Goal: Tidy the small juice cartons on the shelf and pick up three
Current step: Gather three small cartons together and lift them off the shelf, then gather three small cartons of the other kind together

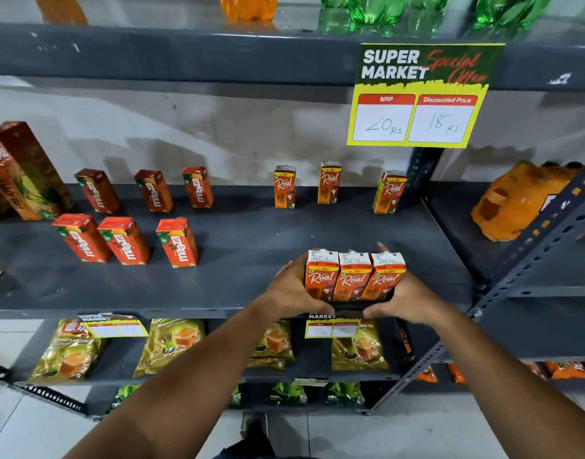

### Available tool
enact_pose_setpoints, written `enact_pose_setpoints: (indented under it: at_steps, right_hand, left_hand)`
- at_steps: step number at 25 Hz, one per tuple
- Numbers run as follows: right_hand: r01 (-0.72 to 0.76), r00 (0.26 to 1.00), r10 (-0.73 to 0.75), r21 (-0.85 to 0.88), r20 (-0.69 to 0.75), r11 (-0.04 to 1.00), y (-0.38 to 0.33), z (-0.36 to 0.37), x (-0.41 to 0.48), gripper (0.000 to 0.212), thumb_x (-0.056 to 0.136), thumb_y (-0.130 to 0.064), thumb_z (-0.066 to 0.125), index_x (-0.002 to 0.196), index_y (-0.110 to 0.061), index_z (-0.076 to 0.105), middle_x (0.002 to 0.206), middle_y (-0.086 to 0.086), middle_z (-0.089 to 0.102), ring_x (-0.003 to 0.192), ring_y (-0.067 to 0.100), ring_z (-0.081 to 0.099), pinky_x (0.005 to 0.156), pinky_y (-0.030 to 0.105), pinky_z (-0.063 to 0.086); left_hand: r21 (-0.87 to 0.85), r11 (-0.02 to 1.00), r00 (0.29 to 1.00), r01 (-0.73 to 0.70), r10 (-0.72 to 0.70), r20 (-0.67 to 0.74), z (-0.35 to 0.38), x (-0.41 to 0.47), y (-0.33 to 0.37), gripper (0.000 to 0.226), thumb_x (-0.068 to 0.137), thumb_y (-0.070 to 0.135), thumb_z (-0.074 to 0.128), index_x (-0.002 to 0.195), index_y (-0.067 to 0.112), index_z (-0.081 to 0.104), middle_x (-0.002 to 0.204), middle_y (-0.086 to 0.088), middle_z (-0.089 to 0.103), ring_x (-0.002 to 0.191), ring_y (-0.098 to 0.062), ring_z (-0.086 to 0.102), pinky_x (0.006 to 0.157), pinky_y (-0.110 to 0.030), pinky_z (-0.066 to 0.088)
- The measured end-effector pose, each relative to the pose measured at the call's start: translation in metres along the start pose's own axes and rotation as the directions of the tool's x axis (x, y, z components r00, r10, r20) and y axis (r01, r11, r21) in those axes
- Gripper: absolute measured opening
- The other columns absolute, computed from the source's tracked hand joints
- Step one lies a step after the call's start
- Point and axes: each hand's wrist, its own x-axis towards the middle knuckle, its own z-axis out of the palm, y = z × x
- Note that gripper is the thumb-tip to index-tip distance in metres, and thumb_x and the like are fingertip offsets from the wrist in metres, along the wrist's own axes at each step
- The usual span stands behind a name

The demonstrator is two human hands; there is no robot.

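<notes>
Pick-up nearly done: my left hand (292, 288) and right hand (405, 298) press three Real cartons (354, 276) together as block, at front edge of shelf (244, 286); lifted clear or not, cannot tell. Three more Real cartons (329, 187) stand spaced at back; six Maaza cartons (177, 243) left, loosely rowed, tidying seems unfinished. Price sign (423, 94) reads "SUPER MARKET Special Offer", MRP 20 Rs, discounted 18 Rs. Held cartons marked "10/-".

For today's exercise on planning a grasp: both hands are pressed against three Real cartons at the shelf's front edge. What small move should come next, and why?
Probably lift the three Real cartons straight up together. The left hand and right hand already squeeze the row from both ends, the cartons touch side by side, and they sit near the shelf front edge.
</notes>
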Motion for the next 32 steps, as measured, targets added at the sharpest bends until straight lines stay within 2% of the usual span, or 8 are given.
enact_pose_setpoints:
  at_steps: [2,5,10,16,19,24,28,32]
  right_hand:
    - [-0.033,0.997,0.032,-0.017,-0.066,0.999,0.006,-0.003,-0.014,0.146,0.043,-0.041,0.093,0.135,-0.062,-0.018,0.135,-0.022,0.034,0.126,0.003,0.034,0.105,0.034,0.031]
    - [-0.026,0.982,0.038,0.071,-0.186,0.997,0.022,-0.008,-0.041,0.143,0.047,-0.046,0.091,0.137,-0.058,-0.02,0.144,-0.022,0.023,0.135,0.003,0.022,0.112,0.035,0.024]
    - [0.111,0.806,-0.056,0.058,-0.589,0.992,0.038,0.044,-0.089,0.077,0.073,-0.011,0.079,0.127,-0.046,0.036,0.113,-0.007,0.055,0.104,0.015,0.054,0.086,0.028,0.045]
    - [0.364,0.914,-0.363,-0.028,-0.18,0.931,-0.014,0.161,-0.08,0.048,0.077,-0.02,0.072,0.115,-0.039,0.049,0.109,-0.014,0.054,0.099,0.001,0.054,0.082,0.019,0.046]
    - [0.474,0.869,-0.455,0.067,-0.193,0.878,-0.071,0.193,-0.043,0.047,0.076,-0.017,0.073,0.115,-0.034,0.054,0.112,-0.016,0.054,0.101,0.0,0.058,0.084,0.014,0.049]
    - [0.419,0.898,-0.387,0.139,-0.211,0.897,-0.157,0.215,0.035,0.064,0.079,-0.02,0.073,0.131,-0.041,0.041,0.125,-0.012,0.051,0.114,-0.003,0.053,0.091,0.014,0.045]
    - [0.229,0.971,-0.201,0.254,-0.129,0.94,-0.204,0.222,0.104,0.095,0.075,-0.005,0.078,0.148,-0.024,0.021,0.139,-0.009,0.037,0.127,0.008,0.04,0.104,0.031,0.037]
    - [0.1,0.99,-0.089,0.097,-0.111,0.99,-0.229,0.243,0.143,0.073,0.072,-0.013,0.082,0.134,-0.023,0.044,0.116,-0.006,0.064,0.098,0.005,0.063,0.078,0.019,0.047]
  left_hand:
    - [-0.049,0.998,0.998,-0.038,0.04,0.043,-0.005,-0.003,-0.005,0.12,0.053,0.024,0.094,0.144,0.041,0.018,0.137,0.001,0.046,0.125,-0.019,0.048,0.103,-0.047,0.044]
    - [-0.072,0.994,0.993,-0.086,0.091,0.078,-0.014,-0.01,-0.011,0.126,0.055,0.02,0.094,0.148,0.039,0.011,0.141,0.009,0.041,0.125,-0.012,0.046,0.102,-0.032,0.043]
    - [-0.085,0.981,0.979,-0.174,0.162,-0.125,-0.027,-0.054,-0.03,0.112,0.056,0.029,0.093,0.145,0.033,0.027,0.14,0.019,0.04,0.125,0.002,0.041,0.101,-0.017,0.037]
    - [0.033,0.965,0.746,-0.259,0.222,-0.627,-0.103,-0.148,-0.098,0.069,0.06,0.03,0.084,0.121,0.041,0.052,0.122,0.014,0.061,0.117,-0.003,0.055,0.099,-0.022,0.042]
    - [0.02,0.981,0.606,-0.194,0.136,-0.784,-0.18,-0.167,-0.127,0.066,0.063,0.027,0.083,0.12,0.03,0.052,0.119,0.009,0.061,0.111,0.002,0.056,0.093,-0.014,0.042]
    - [-0.345,0.901,0.434,-0.263,-0.209,-0.877,-0.3,-0.156,-0.172,0.071,0.057,0.02,0.087,0.119,0.019,0.054,0.122,-0.007,0.061,0.117,-0.021,0.058,0.096,-0.035,0.048]
    - [-0.519,0.818,0.701,-0.249,-0.218,-0.679,-0.346,-0.11,-0.183,0.092,0.055,0.013,0.087,0.136,0.014,0.043,0.127,-0.004,0.056,0.116,-0.013,0.056,0.101,-0.04,0.045]
    - [-0.121,0.989,0.936,-0.08,0.032,-0.35,-0.371,-0.076,-0.203,0.089,0.054,0.006,0.092,0.131,0.016,0.05,0.117,0.0,0.062,0.112,-0.019,0.059,0.089,-0.024,0.05]
